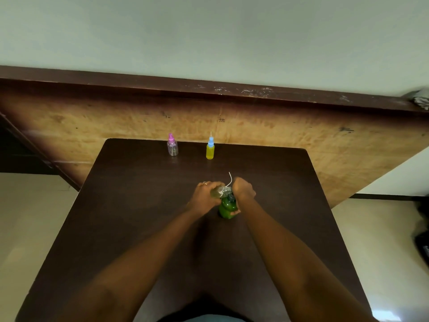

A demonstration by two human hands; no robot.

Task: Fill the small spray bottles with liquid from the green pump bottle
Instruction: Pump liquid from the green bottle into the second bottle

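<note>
**Both hands meet over the green pump bottle at mid-table**

The dark brown table (139, 205) runs from the person's body to a far edge set against a worn wooden panel (278, 135); bare tabletop lies wide on either side of the forearms and between the hands and the far edge; pale floor shows past the left and right edges.

Two small spray bottles stand upright near the far edge, well apart from the hands: a pink-capped clear bottle (172, 146) to the left and a blue-capped yellow bottle (210, 149) to the right, with a gap between them; nothing lies between them and the hands.

The green pump bottle (227, 208) stands upright at the table's middle; the left hand (204, 194), a ring on one finger, has its fingers curled round a small clear bottle (219, 191), held tilted with its mouth at the pump's top; the right hand (243, 190) is closed in a fist over the pump head, its thumb against the green body; a thin white tube (229, 177) rises between the two hands, and which hand holds it cannot be told.
</note>
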